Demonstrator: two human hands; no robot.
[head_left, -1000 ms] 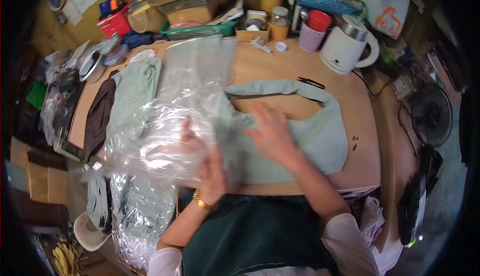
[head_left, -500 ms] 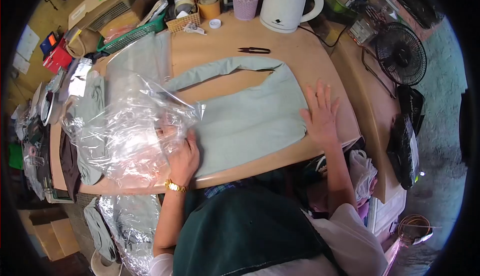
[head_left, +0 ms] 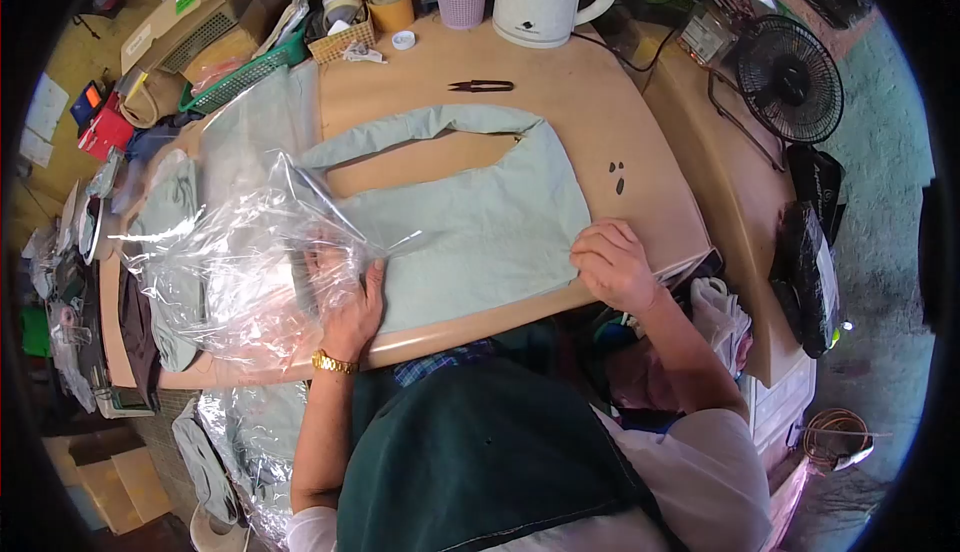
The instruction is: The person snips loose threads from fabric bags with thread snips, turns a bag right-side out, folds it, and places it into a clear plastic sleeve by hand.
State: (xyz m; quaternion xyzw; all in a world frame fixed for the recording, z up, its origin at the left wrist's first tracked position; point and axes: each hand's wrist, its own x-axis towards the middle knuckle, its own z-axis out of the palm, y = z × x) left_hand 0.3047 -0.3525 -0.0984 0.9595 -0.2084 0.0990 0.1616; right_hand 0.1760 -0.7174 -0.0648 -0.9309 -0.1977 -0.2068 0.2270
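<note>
A pale green folded garment [head_left: 470, 217] lies on the table, with a long narrow strip of it looping along the far side. Clear, crinkled plastic bag film [head_left: 250, 262] covers its left end. My left hand [head_left: 345, 307] is at the near edge of that film, thumb apart and visible, fingers blurred behind the plastic and closed round the bag. At the garment's right edge, my right hand [head_left: 613, 267] has its fingers curled together on the cloth.
Black thread snips [head_left: 482, 86] lie beyond the garment. A white kettle [head_left: 537, 2], pink basket [head_left: 461, 2] and green tray [head_left: 245, 77] line the back. More green cloth [head_left: 170, 217] is stacked at left. A black fan [head_left: 790, 80] stands at right.
My right hand has gone from flat and spread beside the garment to curled at its lower right edge. My left hand stays at the plastic. The whole view has shifted slightly.
</note>
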